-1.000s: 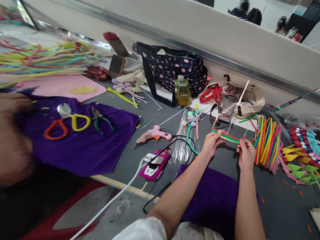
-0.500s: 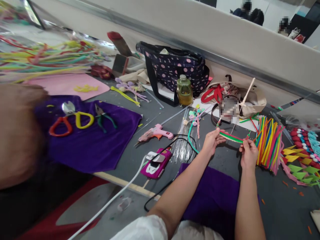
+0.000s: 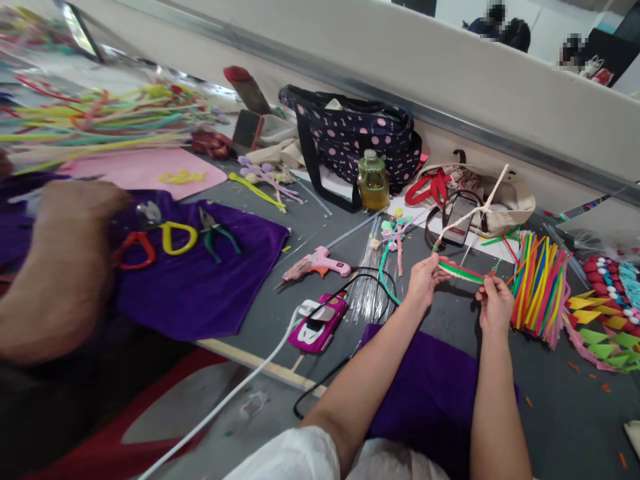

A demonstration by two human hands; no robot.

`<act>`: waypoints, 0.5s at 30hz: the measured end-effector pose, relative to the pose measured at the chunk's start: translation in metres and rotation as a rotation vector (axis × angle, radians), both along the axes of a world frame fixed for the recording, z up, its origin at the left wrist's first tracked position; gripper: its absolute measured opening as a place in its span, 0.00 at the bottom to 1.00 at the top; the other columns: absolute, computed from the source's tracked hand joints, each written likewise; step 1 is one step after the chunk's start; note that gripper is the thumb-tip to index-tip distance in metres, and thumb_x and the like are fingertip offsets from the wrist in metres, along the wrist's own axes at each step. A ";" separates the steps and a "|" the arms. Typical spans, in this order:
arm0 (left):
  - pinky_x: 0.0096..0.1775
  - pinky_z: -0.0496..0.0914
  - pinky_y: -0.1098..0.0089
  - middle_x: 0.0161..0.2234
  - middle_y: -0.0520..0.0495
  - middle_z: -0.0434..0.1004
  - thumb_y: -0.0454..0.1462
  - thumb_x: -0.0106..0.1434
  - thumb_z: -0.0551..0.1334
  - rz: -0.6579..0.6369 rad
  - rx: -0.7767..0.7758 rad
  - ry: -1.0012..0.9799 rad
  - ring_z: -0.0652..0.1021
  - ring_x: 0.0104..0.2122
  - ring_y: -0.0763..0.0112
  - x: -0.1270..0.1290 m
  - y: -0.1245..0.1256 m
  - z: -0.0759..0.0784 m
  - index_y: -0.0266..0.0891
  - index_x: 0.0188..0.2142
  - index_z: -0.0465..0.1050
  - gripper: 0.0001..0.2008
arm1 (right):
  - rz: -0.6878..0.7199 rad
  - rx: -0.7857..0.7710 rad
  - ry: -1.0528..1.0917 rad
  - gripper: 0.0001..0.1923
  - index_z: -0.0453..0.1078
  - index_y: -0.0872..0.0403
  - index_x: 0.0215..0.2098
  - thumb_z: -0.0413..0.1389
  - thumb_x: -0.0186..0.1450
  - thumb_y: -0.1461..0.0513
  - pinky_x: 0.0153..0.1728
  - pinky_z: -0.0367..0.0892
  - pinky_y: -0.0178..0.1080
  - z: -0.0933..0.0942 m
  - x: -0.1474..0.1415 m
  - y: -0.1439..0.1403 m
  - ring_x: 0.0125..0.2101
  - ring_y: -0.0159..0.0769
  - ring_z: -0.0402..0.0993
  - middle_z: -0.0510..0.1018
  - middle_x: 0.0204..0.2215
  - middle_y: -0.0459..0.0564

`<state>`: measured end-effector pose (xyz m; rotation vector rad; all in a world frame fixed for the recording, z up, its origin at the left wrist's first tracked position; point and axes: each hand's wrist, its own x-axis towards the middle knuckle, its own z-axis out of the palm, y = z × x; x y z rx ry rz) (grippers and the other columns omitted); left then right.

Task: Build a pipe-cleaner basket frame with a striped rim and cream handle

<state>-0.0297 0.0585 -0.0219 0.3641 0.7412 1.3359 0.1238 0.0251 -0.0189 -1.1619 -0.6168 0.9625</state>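
My left hand [image 3: 424, 279] pinches the left end of a strip of red, green and cream pipe cleaners [image 3: 463, 273], stretched level over the grey table. At its right end, the fingertips of my right hand [image 3: 495, 300] are closed on the strip. From near my left fingers a cream twisted stem [image 3: 463, 220] runs up and forks. Just right of my right hand lies a bundle of coloured strips [image 3: 537, 287]. A purple cloth [image 3: 425, 387] is spread beneath my forearms. Behind my hands stands a phone [image 3: 457, 220] with a lit screen.
A pink glue gun [image 3: 317, 263] and a magenta power strip [image 3: 320, 323] with a white cord lie to the left. Beyond are a green bottle [image 3: 373, 180] and a dark patterned bag [image 3: 350, 133]. Another person's arm [image 3: 60, 260] reaches near scissors [image 3: 173, 239] and pliers [image 3: 219, 237].
My view has shifted slightly left, so things sit further right. The other person's arm has moved down and away from the scissors. My hands keep the strip stretched as before.
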 end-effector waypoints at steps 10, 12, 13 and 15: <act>0.34 0.72 0.72 0.29 0.44 0.79 0.44 0.47 0.71 -0.135 0.069 0.024 0.78 0.27 0.73 0.014 -0.006 -0.001 0.33 0.33 0.74 0.18 | -0.041 0.054 -0.060 0.15 0.69 0.54 0.31 0.65 0.52 0.55 0.18 0.64 0.27 0.001 -0.009 -0.003 0.20 0.23 0.65 0.70 0.23 0.40; 0.33 0.71 0.73 0.26 0.46 0.78 0.42 0.47 0.72 -0.154 0.083 0.041 0.77 0.27 0.73 0.017 -0.007 -0.002 0.33 0.31 0.74 0.17 | -0.018 0.042 -0.077 0.15 0.69 0.54 0.31 0.64 0.52 0.55 0.19 0.66 0.28 0.001 -0.012 -0.004 0.21 0.24 0.66 0.70 0.23 0.41; 0.33 0.71 0.73 0.26 0.46 0.78 0.42 0.47 0.72 -0.148 0.087 0.042 0.77 0.26 0.73 0.017 -0.007 -0.002 0.33 0.30 0.74 0.16 | 0.005 0.035 -0.089 0.15 0.69 0.54 0.31 0.64 0.52 0.55 0.19 0.67 0.29 0.001 -0.014 -0.004 0.22 0.25 0.67 0.70 0.24 0.41; 0.34 0.71 0.72 0.27 0.46 0.78 0.42 0.48 0.71 -0.127 0.088 0.028 0.77 0.27 0.74 0.013 -0.005 -0.001 0.33 0.31 0.74 0.16 | 0.066 0.029 -0.124 0.14 0.69 0.54 0.32 0.63 0.53 0.55 0.20 0.68 0.30 0.002 -0.016 -0.006 0.24 0.27 0.68 0.70 0.25 0.41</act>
